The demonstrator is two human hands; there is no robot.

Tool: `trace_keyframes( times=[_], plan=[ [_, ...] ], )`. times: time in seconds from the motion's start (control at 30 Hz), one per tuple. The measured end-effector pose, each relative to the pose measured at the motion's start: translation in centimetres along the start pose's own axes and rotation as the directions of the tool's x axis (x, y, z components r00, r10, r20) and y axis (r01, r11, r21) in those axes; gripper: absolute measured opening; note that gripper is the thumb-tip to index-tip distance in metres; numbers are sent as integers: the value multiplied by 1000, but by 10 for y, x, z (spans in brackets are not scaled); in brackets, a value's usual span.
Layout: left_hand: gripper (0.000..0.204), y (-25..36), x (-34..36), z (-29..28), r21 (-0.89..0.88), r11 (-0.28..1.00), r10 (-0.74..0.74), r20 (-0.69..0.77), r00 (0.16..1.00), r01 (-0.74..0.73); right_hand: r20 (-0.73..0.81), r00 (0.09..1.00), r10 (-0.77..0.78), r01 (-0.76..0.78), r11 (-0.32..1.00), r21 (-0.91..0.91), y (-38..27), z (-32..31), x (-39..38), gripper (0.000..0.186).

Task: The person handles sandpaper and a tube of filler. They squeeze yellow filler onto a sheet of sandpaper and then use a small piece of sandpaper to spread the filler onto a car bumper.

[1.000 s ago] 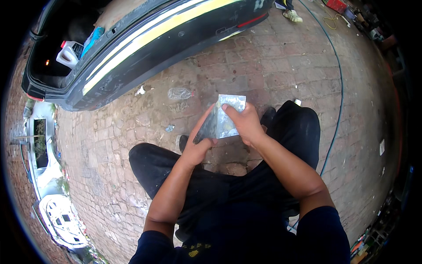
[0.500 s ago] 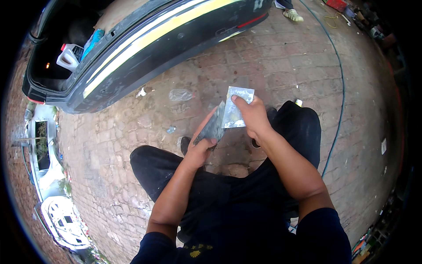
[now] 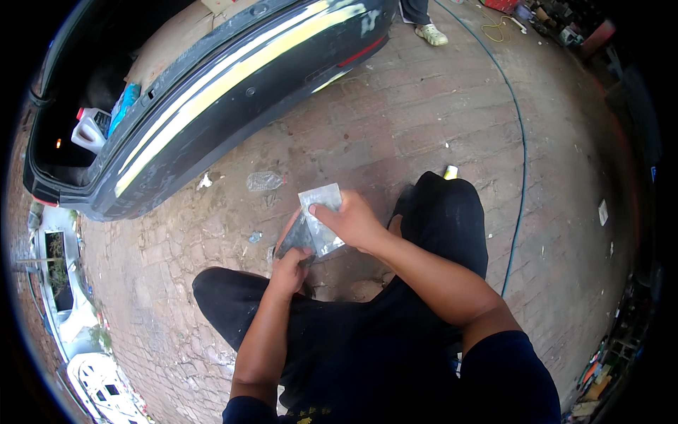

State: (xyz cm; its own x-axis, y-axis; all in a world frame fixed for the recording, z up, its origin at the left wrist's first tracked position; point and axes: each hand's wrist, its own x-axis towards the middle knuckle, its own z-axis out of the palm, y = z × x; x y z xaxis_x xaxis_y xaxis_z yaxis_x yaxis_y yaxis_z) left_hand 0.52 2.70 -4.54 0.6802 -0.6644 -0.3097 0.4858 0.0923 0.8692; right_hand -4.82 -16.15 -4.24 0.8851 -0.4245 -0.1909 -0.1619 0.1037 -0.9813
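Observation:
My left hand point(image 3: 288, 266) grips a dark grey triangular-looking scraper plate point(image 3: 294, 240), with its thumb over the near end. My right hand point(image 3: 350, 219) holds a pale metal rectangular plate point(image 3: 323, 239) smeared with whitish residue, thumb across its face. The pale plate sits against or just over the dark plate's right side; I cannot tell if they touch. Both hands are between my bent knees, above the brick paving.
A dark car rear point(image 3: 254, 92) with yellow-white patches and an open trunk holding a jug point(image 3: 88, 134) spans the upper left. A plastic bottle point(image 3: 263, 181) lies below it. A hose point(image 3: 522, 155) runs along the right. Another person's foot point(image 3: 431, 34) stands at top; white car parts point(image 3: 99, 389) lie lower left.
The pale plate rose away from the dark one, then came down left onto or over it. Both hands now appear lower and further left, as the whole view has shifted.

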Motion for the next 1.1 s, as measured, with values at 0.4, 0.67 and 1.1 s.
trace_keyframes(
  times=[0.4,0.67,1.1],
  plan=[
    [73,-20,14,-18,-135,987,-81,22,996,83,136,985,-103,89,991,102,5,20,-26,23],
    [87,13,0,6,-412,895,-35,317,948,171,421,906,44,-219,900,378,-3,-1,-15,28],
    [22,8,33,12,-183,967,136,-222,965,-179,124,991,42,-100,852,513,-29,-52,3,30]
  ],
)
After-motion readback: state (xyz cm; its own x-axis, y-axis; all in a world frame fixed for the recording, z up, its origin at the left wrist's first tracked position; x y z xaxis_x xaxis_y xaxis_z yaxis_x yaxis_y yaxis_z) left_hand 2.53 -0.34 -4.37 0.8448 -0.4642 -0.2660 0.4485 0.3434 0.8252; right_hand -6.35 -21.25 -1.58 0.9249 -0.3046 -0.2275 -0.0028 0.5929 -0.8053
